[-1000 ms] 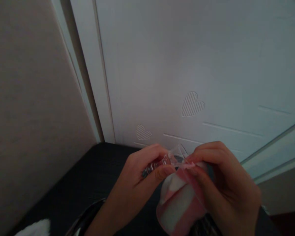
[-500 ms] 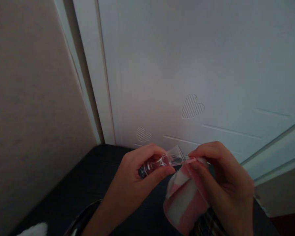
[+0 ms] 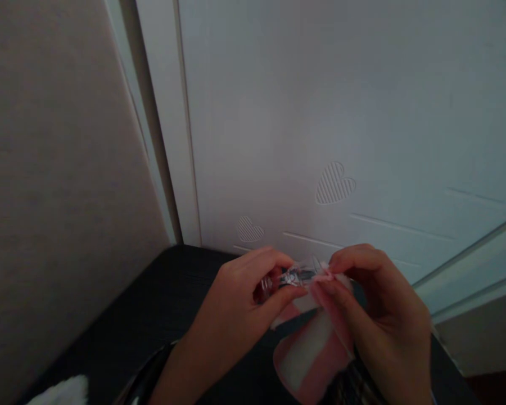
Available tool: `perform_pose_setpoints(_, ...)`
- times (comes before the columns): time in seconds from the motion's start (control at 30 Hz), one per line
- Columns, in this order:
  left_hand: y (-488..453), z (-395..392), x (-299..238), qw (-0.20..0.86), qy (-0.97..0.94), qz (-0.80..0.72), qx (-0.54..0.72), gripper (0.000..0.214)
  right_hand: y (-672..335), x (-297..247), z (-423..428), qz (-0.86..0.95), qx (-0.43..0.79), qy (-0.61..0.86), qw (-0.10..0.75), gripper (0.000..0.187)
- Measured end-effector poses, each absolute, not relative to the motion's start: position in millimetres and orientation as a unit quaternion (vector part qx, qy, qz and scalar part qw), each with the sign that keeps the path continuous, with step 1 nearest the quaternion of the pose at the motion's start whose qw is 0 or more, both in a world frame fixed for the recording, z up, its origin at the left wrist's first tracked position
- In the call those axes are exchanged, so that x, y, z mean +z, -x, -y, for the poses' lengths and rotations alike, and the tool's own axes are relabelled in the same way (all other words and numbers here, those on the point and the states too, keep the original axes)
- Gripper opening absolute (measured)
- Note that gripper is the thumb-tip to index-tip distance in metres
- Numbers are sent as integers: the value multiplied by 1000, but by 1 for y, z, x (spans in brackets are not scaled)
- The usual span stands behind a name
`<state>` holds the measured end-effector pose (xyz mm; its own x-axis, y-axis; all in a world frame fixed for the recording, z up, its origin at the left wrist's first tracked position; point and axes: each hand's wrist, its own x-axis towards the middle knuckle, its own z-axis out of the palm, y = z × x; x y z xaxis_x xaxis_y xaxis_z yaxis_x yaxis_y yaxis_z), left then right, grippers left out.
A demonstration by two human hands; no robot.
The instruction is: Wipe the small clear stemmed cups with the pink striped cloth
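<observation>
My left hand [image 3: 253,287] is closed around a small, clear, see-through piece with a narrow waist and a flared end [image 3: 301,274], which lies sideways and points right. I cannot make out exactly what kind of thing it is. A soft pink-and-white striped cloth [image 3: 310,351] hangs down from my right hand [image 3: 383,309]. Thumb and forefinger of that hand pinch the cloth's bunched upper edge against the flared end. One fold of cloth passes behind and below the clear piece. My left fingers cover its other end.
A black surface [image 3: 152,304] lies under my hands. Behind it stands a white panel [image 3: 257,140] with engraved hearts, and at left a beige wall [image 3: 67,169]. A dark rounded object [image 3: 154,368] and something white and fluffy [image 3: 63,392] are at lower left.
The cloth's pinched edge has moved onto the clear piece's flared end, which now shows less. A fold of cloth has come out to the left beneath it. The view has shifted slightly.
</observation>
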<state>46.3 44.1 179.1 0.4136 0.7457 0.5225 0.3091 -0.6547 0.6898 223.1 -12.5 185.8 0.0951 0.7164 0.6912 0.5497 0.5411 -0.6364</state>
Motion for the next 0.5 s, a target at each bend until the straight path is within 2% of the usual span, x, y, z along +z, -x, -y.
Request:
perform_pose_setpoints(0.17,-46,-41,182,240,-796,-317,457,10,-224,185,16,662,83,478,571,16)
perform_pose_setpoints(0.27,-46,-41,180,241,-796,-312,459,10,-223,182,16,646,93,481,585,22)
perform_pose_setpoints(0.5,-51,-41,178,320,-779,-318,436,13,-222,180,15,630,109,472,607,27)
